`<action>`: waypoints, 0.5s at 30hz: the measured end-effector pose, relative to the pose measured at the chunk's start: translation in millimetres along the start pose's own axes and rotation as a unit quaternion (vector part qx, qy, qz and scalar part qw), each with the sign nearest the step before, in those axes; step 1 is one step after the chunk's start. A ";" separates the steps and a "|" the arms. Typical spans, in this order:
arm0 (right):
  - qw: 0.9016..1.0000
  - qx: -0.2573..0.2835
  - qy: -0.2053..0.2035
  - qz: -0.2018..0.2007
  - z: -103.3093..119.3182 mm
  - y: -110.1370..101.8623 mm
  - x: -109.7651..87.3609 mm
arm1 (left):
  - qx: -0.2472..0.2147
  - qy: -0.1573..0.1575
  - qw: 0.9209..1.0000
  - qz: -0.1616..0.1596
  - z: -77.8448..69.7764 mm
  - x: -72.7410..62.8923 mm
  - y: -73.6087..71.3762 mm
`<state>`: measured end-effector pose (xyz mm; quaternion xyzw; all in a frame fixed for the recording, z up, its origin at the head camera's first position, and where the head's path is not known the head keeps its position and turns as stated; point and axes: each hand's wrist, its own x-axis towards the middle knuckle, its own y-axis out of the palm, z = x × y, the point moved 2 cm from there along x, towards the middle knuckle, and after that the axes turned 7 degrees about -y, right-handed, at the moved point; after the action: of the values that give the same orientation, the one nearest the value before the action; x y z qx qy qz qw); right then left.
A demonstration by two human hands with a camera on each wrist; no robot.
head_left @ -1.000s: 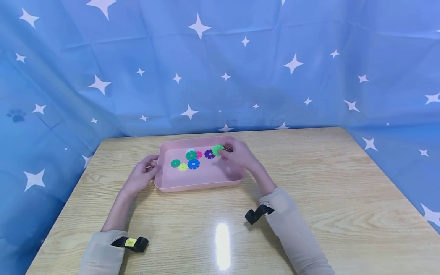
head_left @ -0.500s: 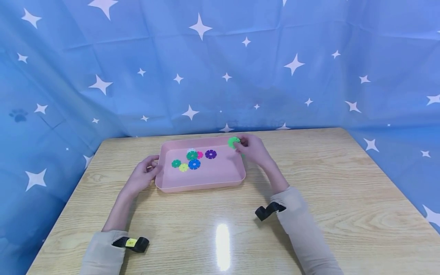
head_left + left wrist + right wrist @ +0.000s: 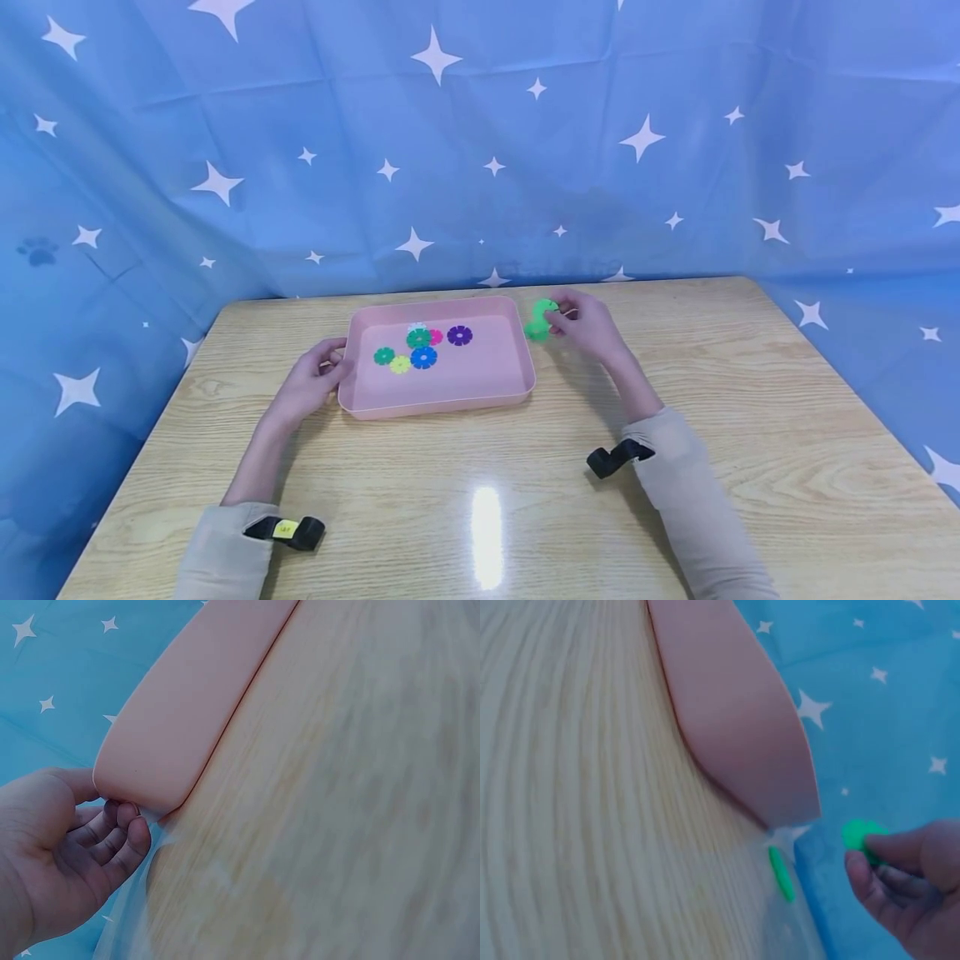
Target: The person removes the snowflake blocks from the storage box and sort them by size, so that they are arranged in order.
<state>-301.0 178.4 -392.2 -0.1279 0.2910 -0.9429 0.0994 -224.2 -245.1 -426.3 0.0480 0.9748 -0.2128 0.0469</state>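
Nearest, the left hand grips the pink tray at its left edge; a light hold should steady it. Inside, the blue notched disc lies nearer the front edge than the purple notched disc. Beyond the right edge, toward the far corner, the right hand pinches the light green notched disc near another green disc (flat on the table). Lowering it level would probably work best; thumb and fingertip point trayward.
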 end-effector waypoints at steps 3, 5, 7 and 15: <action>1.000 0.007 0.015 -0.008 -8.0 -5.3 0.2 | -0.002 0.003 1.000 0.000 -0.2 0.2 0.2; 1.000 0.008 0.022 -0.014 -12.6 -8.7 0.0 | -0.002 0.003 1.000 -0.001 -1.0 -0.1 0.2; 1.000 0.003 0.025 -0.019 -17.0 -11.7 -0.7 | -0.003 0.001 1.000 0.000 -1.9 -0.5 0.1; 0.998 -0.029 0.057 -0.008 -36.0 -16.1 -4.6 | -0.001 0.002 1.000 0.002 -1.7 0.2 0.3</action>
<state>-309.2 211.5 -412.5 -0.0795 0.3221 -0.9406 0.0714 -224.4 -244.1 -424.9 0.0505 0.9749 -0.2118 0.0459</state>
